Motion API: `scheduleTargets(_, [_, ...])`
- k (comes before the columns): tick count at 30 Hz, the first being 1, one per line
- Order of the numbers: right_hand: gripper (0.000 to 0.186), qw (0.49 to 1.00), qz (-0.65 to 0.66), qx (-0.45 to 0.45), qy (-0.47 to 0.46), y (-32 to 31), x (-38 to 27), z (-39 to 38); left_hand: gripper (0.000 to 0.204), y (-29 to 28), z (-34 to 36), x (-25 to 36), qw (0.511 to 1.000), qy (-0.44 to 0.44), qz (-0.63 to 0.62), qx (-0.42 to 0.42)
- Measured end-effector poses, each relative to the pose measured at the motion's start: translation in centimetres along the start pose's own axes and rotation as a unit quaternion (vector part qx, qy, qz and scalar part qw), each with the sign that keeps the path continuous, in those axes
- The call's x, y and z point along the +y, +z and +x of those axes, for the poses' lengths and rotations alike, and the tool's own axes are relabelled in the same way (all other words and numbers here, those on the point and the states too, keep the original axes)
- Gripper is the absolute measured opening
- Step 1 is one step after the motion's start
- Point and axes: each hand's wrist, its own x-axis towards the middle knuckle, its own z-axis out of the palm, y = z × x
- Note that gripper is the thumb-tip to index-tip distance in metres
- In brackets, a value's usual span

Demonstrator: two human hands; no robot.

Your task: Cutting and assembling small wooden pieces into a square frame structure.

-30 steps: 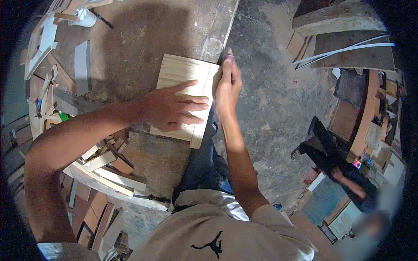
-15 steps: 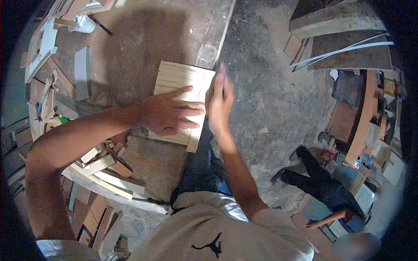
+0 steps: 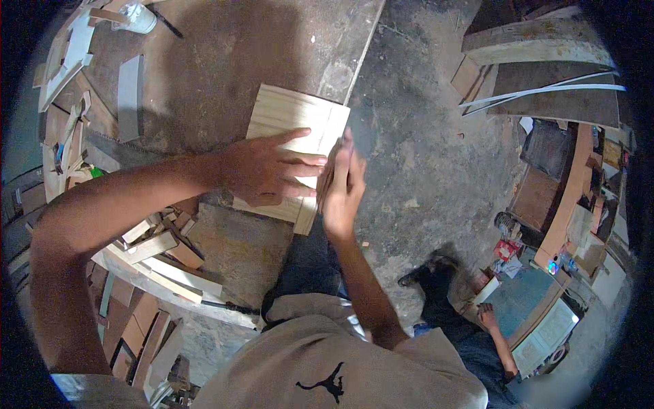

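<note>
A pale, light-grained wooden board point(image 3: 293, 109) with a narrower strip along its right side lies on the worktable point(image 3: 235, 48), its right side near the table's edge. My left hand point(image 3: 272, 170) rests flat on its face, fingers spread and pointing right. Against the board's right edge is my right hand point(image 3: 342, 198), slightly blurred, its fingers close together and pointing away from me. Something thin and brownish shows between that hand and the edge, but I cannot make out what it is.
Wood offcuts point(image 3: 160, 245) are piled at the near left of the table. A white strip point(image 3: 130, 95) and a white tub point(image 3: 139, 19) lie farther off. Concrete floor point(image 3: 415, 163) stretches to the right. Another person point(image 3: 443, 293) in dark clothes is at the lower right, beside a cluttered bench.
My right hand has slid toward me along the board's right edge. My left hand stays on the board. The other person has shifted closer to my right side, and the view has moved slightly.
</note>
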Motion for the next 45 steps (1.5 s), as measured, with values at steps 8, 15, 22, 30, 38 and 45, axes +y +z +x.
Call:
scheduleTargets(8, [0.052, 0.998, -0.021, 0.022, -0.06, 0.2, 1.0, -0.7, 0.054, -0.1, 0.2, 0.1, 0.999, -0.014, 0.018, -0.041])
scheduleTargets(15, [0.053, 0.999, 0.023, -0.006, 0.037, 0.1, -3.9, 5.7, 0.058, -1.0, 1.1, 0.3, 0.998, -0.014, 0.011, -0.059])
scheduleTargets(22, [0.048, 0.999, 0.053, 0.012, -0.005, 0.2, -3.2, 8.3, 0.056, -1.3, 1.7, 0.2, 0.997, -0.018, 0.014, -0.07])
scheduleTargets(30, [0.047, 0.999, -0.021, -0.012, 0.031, -0.6, -2.7, 2.3, 0.059, -1.0, 0.8, 0.5, 0.998, -0.031, -0.01, -0.057])
scheduleTargets(38, [0.048, 1.0, -0.02, -0.01, -0.01, -0.5, 0.3, -1.9, 0.055, -0.7, 0.4, 0.4, 0.999, -0.029, 0.006, -0.042])
scheduleTargets(45, [0.053, 0.997, 0.026, -0.035, 0.058, -0.6, -1.9, 2.1, 0.055, -0.7, 0.8, 0.4, 0.999, -0.034, -0.011, -0.04])
